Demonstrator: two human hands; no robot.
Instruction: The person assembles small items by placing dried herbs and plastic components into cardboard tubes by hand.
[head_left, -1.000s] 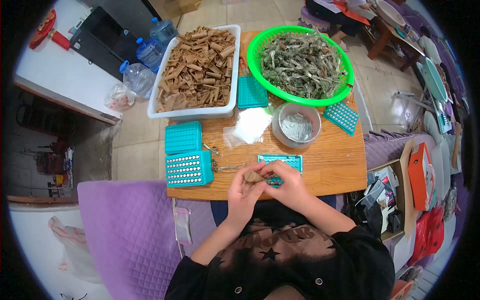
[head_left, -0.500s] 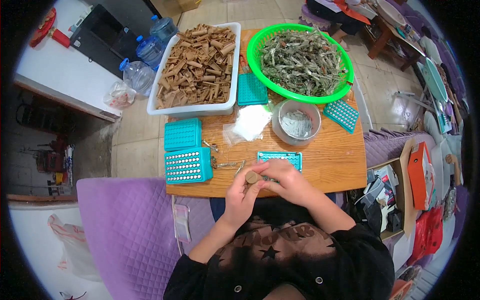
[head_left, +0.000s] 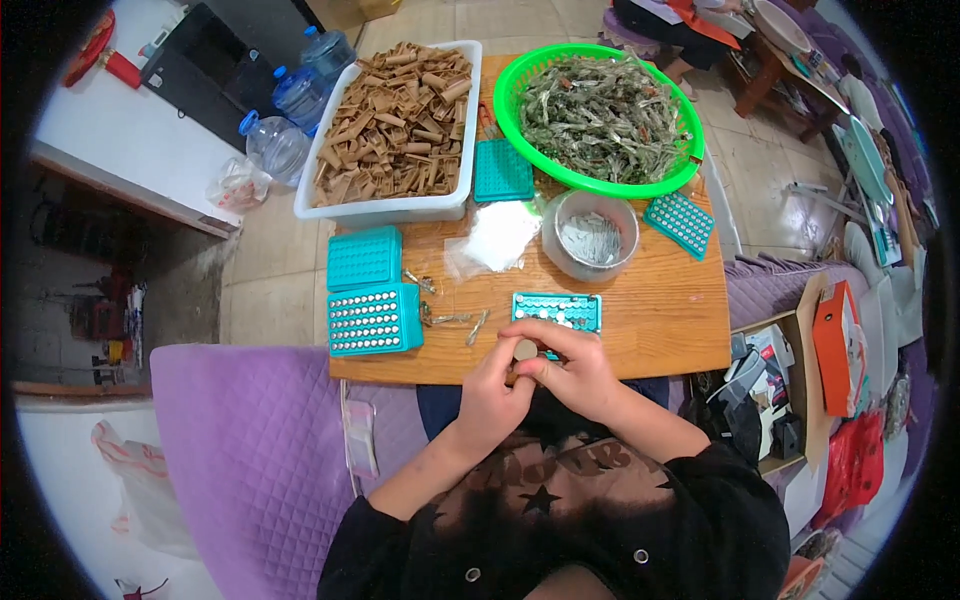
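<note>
At the table's near edge my left hand (head_left: 490, 388) and right hand (head_left: 577, 375) meet around a small brown cylinder (head_left: 525, 350). Its round, flat end points up between my fingers, and the rest is hidden by them. Both hands are closed on it, the right thumb lying against its side. Just beyond my fingers lies a teal tray (head_left: 557, 300) with small round silvery pieces in it. Several thin wired parts (head_left: 478, 327) lie on the wood to the left of my hands.
A white bin (head_left: 470, 130) of brown plastic shells and a green basket (head_left: 690, 125) of bagged wired parts stand at the back. Nearer are a tub (head_left: 607, 265) of small metal strips, a filled teal block (head_left: 376, 318) and a plastic bag (head_left: 497, 237). Another person (head_left: 680, 30) sits far right.
Both hands have shifted slightly right and are still around the brown cylinder. Its round end has moved right with them. The tray beyond my fingers shows more fully.
</note>
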